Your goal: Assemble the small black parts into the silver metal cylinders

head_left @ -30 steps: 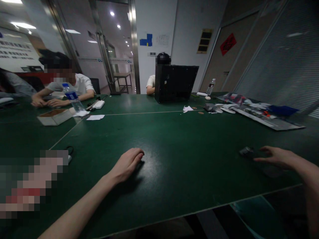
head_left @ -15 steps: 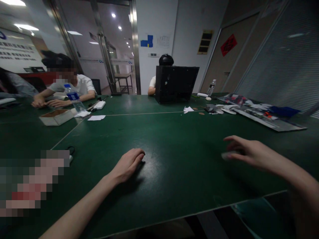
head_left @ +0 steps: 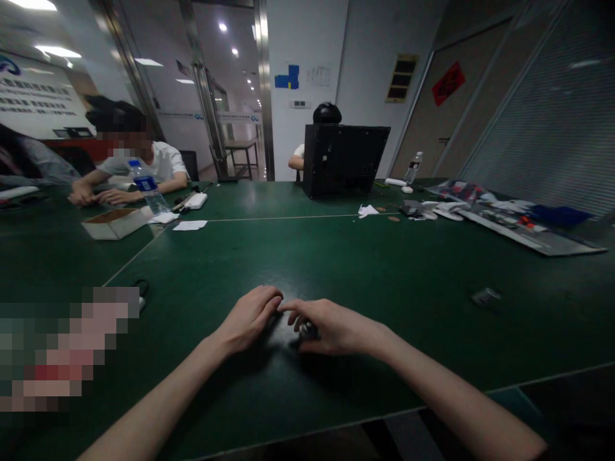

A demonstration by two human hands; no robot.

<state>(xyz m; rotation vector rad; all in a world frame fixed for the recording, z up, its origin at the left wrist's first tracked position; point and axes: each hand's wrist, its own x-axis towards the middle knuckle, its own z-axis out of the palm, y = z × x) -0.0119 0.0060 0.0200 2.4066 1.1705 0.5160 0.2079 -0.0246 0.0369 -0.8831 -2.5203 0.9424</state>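
My left hand [head_left: 250,315] rests on the green table [head_left: 336,256] with its fingers curled down; nothing shows in it. My right hand [head_left: 331,326] lies right beside it, fingertips almost touching, and is closed over a small grey object [head_left: 307,331] that I cannot make out. Another small grey object [head_left: 486,296] lies alone on the table to the right.
A black box [head_left: 343,160] stands at the far side with a person behind it. At the left sit other people, a water bottle [head_left: 147,186], a cardboard tray [head_left: 115,222] and papers [head_left: 189,225]. Parts and sheets [head_left: 509,221] lie at the far right. The table's front edge [head_left: 432,406] is close.
My right hand has swept left from the table's right side, carrying a small grey object to my left hand. One small object stays where the hand was. The left hand has not moved.
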